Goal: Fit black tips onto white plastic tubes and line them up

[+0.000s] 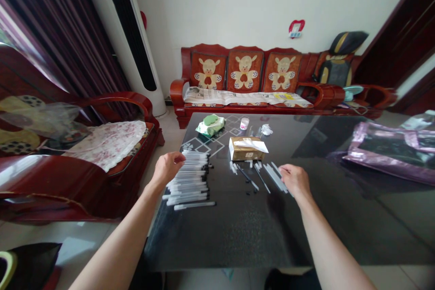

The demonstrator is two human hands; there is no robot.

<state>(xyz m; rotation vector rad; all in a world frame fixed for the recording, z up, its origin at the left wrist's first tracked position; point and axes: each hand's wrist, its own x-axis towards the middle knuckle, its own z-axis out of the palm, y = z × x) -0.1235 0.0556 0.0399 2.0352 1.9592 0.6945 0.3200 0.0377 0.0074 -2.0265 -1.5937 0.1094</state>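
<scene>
My left hand [169, 167] is at the upper left end of a stack of pens [188, 176], its fingers curled together near the pen tips; whether a pen is between them is hidden. The pens have clear white barrels and black ends and lie side by side, with a single pen [195, 206] nearest me. My right hand [296, 178] is closed at the fingertips on the rightmost of several translucent pen barrels [275, 177]. To their left lie dark, thin refills [248, 177], small white caps [233, 167] and tiny black plugs [251, 192].
Behind the pen parts stands a brown cardboard box [247, 153] with white paper on top. Farther back are a green wipes pack [210, 125], a small cup [244, 123] and crumpled tissue [267, 129]. A purple-edged clear bag [390, 149] lies at right on the black table [238, 235].
</scene>
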